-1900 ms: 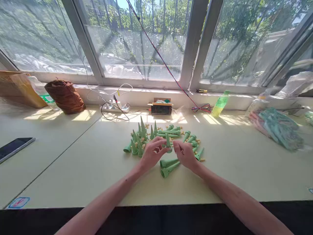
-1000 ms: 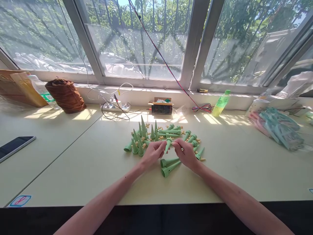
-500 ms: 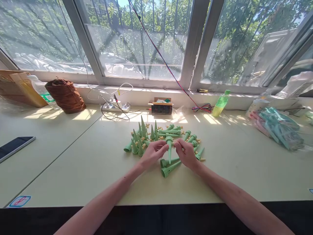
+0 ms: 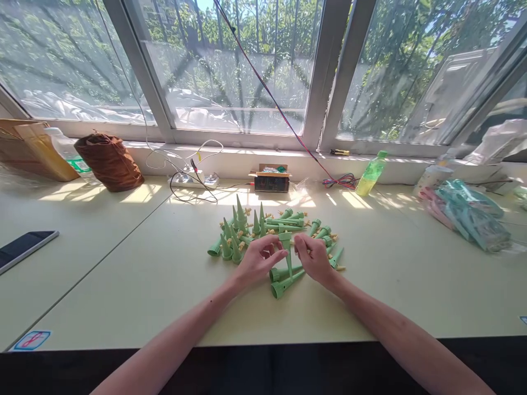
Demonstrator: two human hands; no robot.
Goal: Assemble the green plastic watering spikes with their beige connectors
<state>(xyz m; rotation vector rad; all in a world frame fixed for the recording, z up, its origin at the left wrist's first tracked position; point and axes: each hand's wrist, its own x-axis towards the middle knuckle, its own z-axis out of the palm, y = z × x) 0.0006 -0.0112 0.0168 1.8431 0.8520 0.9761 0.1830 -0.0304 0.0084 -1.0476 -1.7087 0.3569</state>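
Both forearms are bare and reach in from the near corners, the left forearm [image 4: 181,336] slanting to the right and the right forearm [image 4: 387,321] slanting to the left, so that the hands meet near the middle, close together but apart. The left hand [image 4: 258,259] has its thumb stretched rightward and its index finger arched on the far side, with a gap between them. The right hand [image 4: 312,257] is curled more tightly, fingers folded in and thumb and forefinger together, pointing left. A small dark spot marks the left forearm below the wrist.
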